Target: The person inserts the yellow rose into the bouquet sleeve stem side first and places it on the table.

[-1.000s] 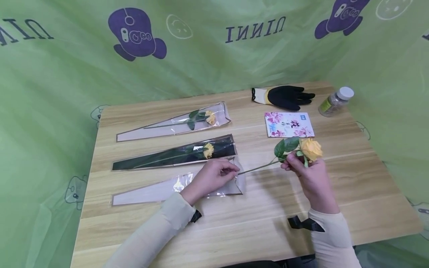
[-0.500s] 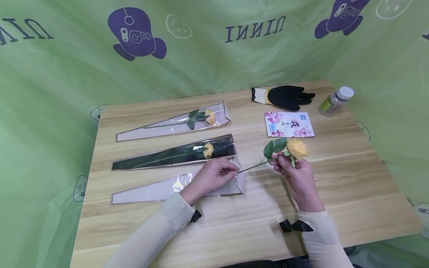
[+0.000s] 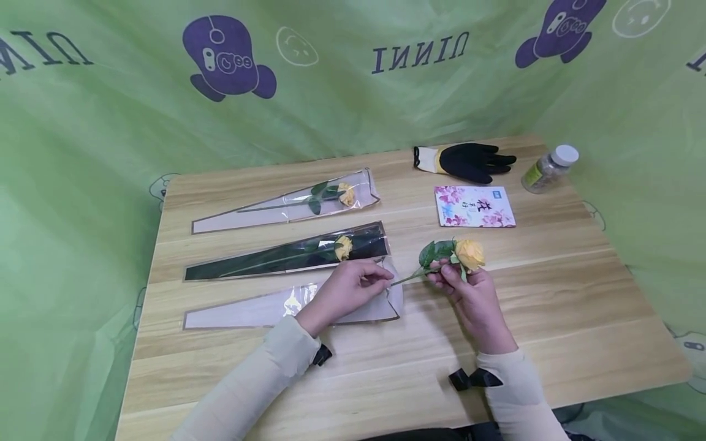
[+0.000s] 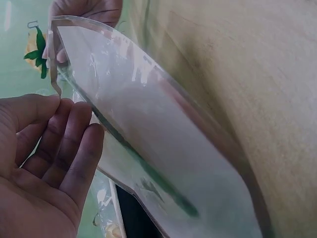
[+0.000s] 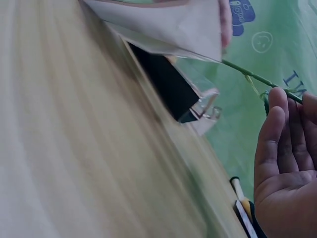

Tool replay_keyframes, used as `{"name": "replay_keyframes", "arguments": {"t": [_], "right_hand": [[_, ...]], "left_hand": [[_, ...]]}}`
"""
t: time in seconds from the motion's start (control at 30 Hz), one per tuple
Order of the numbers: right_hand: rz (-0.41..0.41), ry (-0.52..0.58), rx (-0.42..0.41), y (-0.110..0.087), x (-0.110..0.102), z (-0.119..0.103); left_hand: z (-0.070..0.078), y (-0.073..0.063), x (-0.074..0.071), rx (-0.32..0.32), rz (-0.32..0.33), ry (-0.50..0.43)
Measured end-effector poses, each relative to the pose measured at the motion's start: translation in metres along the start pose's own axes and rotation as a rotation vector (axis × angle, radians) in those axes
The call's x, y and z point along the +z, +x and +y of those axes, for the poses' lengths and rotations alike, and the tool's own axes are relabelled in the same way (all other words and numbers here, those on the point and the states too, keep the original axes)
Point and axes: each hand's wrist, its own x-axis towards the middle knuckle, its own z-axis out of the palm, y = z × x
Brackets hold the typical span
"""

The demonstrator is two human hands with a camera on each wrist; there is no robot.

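Note:
In the head view my left hand pinches the mouth edge of a flat, tapering flower sleeve, white with a clear front and brown border. My right hand holds a yellow rose by its green stem, just under the bloom. From there the stem runs left into the sleeve's mouth. Seen in the left wrist view, its lower length lies inside the sleeve, behind the clear film. The left fingers and wrist cover part of the sleeve in the head view.
Behind lie a black sleeve and a second white sleeve, each with a yellow rose inside. A flowered card, a black work glove and a white-capped jar occupy the back right of the wooden table.
My right hand has moved left with the rose, and the stem showing outside the sleeve is shorter. The left hand keeps its grip at the sleeve's mouth.

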Motion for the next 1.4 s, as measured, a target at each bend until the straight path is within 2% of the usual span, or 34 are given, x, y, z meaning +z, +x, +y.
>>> {"name": "replay_keyframes", "arguments": {"t": [0.17, 0.33, 0.47, 0.63, 0.77, 0.97, 1.13, 1.4], "right_hand": [[-0.038, 0.005, -0.031, -0.001, 0.0, 0.002], [-0.146, 0.074, -0.105, -0.001, 0.0, 0.001], [-0.198, 0.055, -0.091, -0.002, 0.002, 0.003], [-0.166, -0.085, 0.004, -0.005, 0.004, 0.009], [-0.179, -0.189, 0.023, -0.007, 0.004, 0.012], [-0.195, -0.2, -0.003, -0.007, 0.006, 0.012], [-0.174, -0.247, 0.015, -0.006, 0.009, 0.014], [-0.144, -0.343, 0.036, -0.005, 0.012, 0.016]], "left_hand": [[-0.001, 0.0, 0.0, -0.002, 0.009, -0.011], [-0.001, -0.002, 0.0, 0.001, 0.014, -0.009], [-0.002, -0.002, 0.001, 0.016, 0.017, 0.0], [0.001, -0.002, 0.001, 0.032, 0.019, -0.002], [0.003, -0.003, 0.0, 0.037, 0.02, -0.014], [0.006, -0.002, 0.0, 0.039, 0.029, -0.01], [0.01, -0.002, 0.001, 0.046, 0.038, 0.01], [0.013, -0.002, 0.0, 0.1, 0.053, 0.052]]}}
